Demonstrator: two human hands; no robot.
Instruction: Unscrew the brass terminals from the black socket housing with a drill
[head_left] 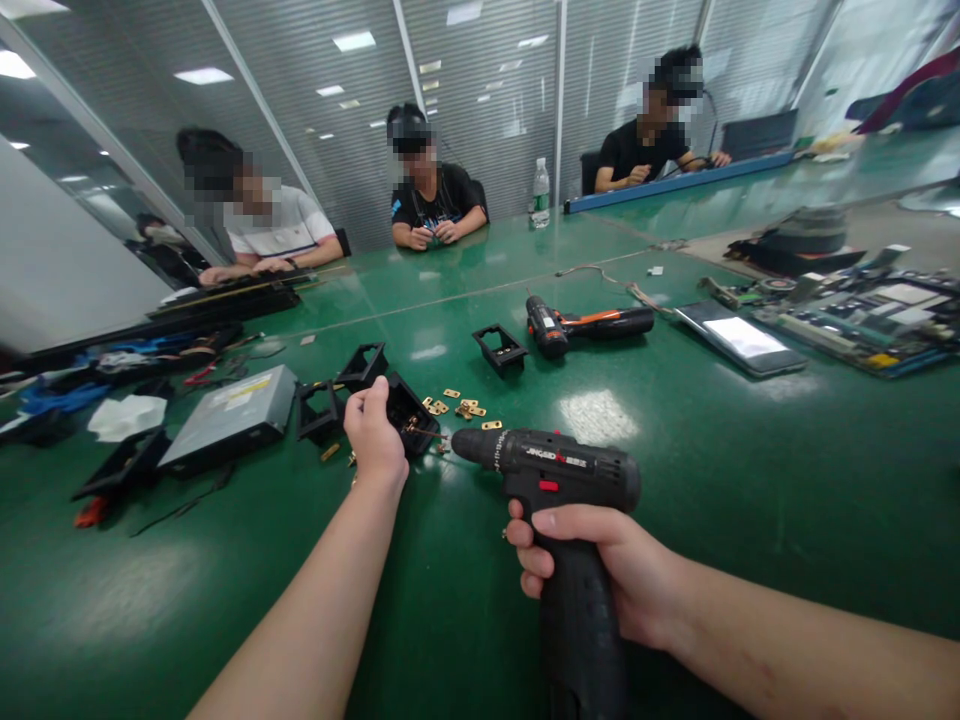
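My right hand is wrapped round the grip of a black cordless drill, its chuck pointing left. A thin bit reaches from the chuck into a black plastic housing, which my left hand grips from its left side. Small brass pieces show inside the housing, though the bit's tip is hard to make out. Loose brass plates are scattered just beyond it. Nearby are more black plastic frames: one left of my left hand, another behind it, and a third farther right.
A second drill lies beyond mine, with a phone to its right. Circuit boards cover the right side. A metal disc drive lies left. Three people sit across the green table, near a water bottle.
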